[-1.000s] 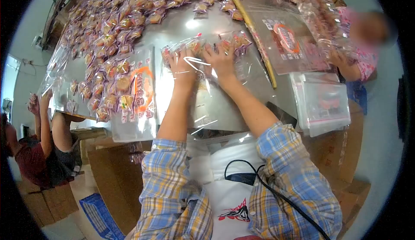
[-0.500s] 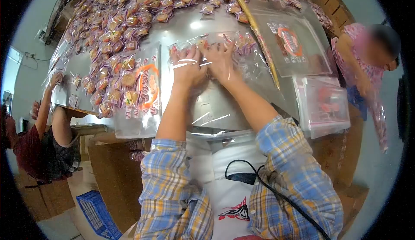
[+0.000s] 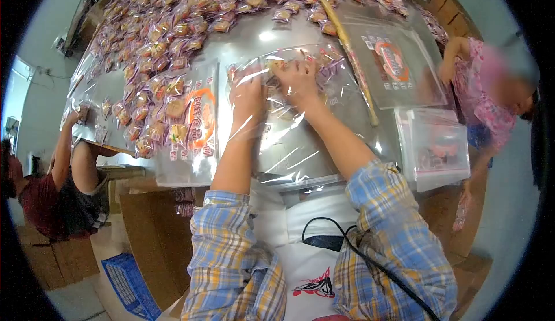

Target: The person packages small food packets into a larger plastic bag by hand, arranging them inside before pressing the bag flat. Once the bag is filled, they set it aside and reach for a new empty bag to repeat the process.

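Observation:
A large clear plastic bag (image 3: 289, 153) lies on the metal table in front of me, with several small wrapped snacks (image 3: 330, 61) at its far end. Both of my hands are inside or under its film. My left hand (image 3: 247, 93) rests at the bag's left side, its fingertips partly hidden by glare. To its right, my right hand (image 3: 298, 81) has its fingers apart and bent over snacks near the far end. A printed clear bag (image 3: 199, 119) lies left of my hands, partly under loose snacks.
Many wrapped snacks (image 3: 167, 32) cover the table's far and left parts. A yellowish stick (image 3: 347, 43) lies right of my hands, beside printed bags (image 3: 393, 61) and a bag stack (image 3: 436, 145). One person (image 3: 43, 199) is at left, another (image 3: 491, 101) at right. A blue crate (image 3: 130, 286) stands below.
My left hand has come slightly nearer to me, and my right hand's fingers have shifted over the snacks. The bag's film has shifted. The person at right has moved their arms.

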